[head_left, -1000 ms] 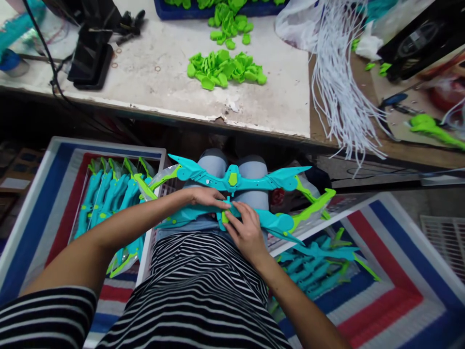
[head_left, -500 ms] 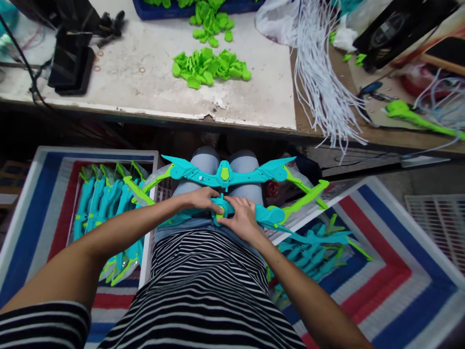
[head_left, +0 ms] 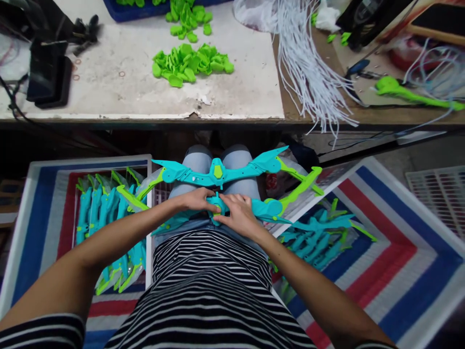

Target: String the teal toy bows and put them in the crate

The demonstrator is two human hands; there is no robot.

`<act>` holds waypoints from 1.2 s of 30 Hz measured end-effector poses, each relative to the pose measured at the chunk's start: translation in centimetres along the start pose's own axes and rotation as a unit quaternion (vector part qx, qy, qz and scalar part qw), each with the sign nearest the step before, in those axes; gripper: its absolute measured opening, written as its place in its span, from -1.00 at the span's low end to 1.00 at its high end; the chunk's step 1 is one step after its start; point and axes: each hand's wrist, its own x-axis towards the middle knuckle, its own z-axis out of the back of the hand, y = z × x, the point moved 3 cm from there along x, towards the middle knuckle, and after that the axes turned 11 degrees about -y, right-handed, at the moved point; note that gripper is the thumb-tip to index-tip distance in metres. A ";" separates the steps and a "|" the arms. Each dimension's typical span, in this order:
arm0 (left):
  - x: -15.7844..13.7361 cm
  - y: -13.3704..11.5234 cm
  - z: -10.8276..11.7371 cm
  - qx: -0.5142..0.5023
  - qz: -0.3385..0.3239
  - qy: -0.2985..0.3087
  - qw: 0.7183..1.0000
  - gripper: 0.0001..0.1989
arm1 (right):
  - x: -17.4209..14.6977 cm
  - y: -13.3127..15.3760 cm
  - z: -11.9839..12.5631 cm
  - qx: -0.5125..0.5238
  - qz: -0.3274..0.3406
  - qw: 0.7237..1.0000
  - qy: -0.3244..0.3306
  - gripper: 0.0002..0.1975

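Two teal and lime-green toy bows lie across my lap. My left hand (head_left: pixel 199 199) and my right hand (head_left: pixel 240 212) close around the middle of the nearer toy bow (head_left: pixel 268 208), thumbs meeting on its small green centre cap (head_left: pixel 217 210). Fingers partly hide that middle piece, and my left forearm covers much of its left limb. Just beyond my hands lies the farther toy bow (head_left: pixel 238 174), with a green cap (head_left: pixel 218 171) in its centre and clear film around its green limb ends. Neither hand touches the farther one.
A bench (head_left: pixel 119 99) ahead bears a pile of green caps (head_left: pixel 192 63), a blue tray (head_left: pixel 125 12), white cords (head_left: pixel 305 68) and a screwdriver (head_left: pixel 358 67). Striped bins flank me: the left bin (head_left: pixel 34 213) and right bin (head_left: pixel 410 247) hold several toy bows.
The view has shifted slightly, so the bench items appear farther left and higher. Both hands keep their hold on the nearer toy bow; the farther toy bow tilts slightly up at its right end.
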 end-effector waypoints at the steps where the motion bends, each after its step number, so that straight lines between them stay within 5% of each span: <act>1: 0.0 0.1 0.0 -0.002 0.003 0.000 1.000 -0.59 | 0.0 0.1 0.0 -0.001 -0.003 1.000 0.004 -0.36; 9: -0.2 0.3 -0.4 0.022 -0.020 -0.018 0.999 -0.56 | -0.1 0.6 -0.6 -0.020 -0.018 1.000 -0.012 -0.38; 17: -3.0 -1.2 -1.7 0.202 -0.057 -0.084 0.974 -0.53 | -1.6 0.4 0.4 -0.070 0.111 0.988 -0.085 -0.45; 21: -6.1 -1.1 -3.5 0.314 -0.155 -0.213 0.912 -0.60 | -2.2 0.9 3.0 -0.056 0.165 0.982 -0.075 -0.62; 25: -7.1 1.4 -4.8 0.394 -0.231 -0.326 0.828 -0.45 | -1.8 0.1 5.5 -0.034 0.176 0.977 -0.118 -0.72; 28: -6.8 2.3 -5.4 0.396 -0.253 -0.337 0.816 -0.43 | 0.2 -3.4 8.6 -0.034 0.112 0.969 -0.217 -0.78; 32: -6.0 0.3 -4.3 0.368 -0.266 -0.358 0.816 -0.55 | 4.0 -11.3 15.3 -0.111 -0.110 0.910 -0.384 -0.69; 36: -2.9 -2.1 -2.1 0.378 -0.245 -0.375 0.810 -0.45 | 8.2 -15.9 19.9 -0.177 -0.193 0.892 -0.369 -0.67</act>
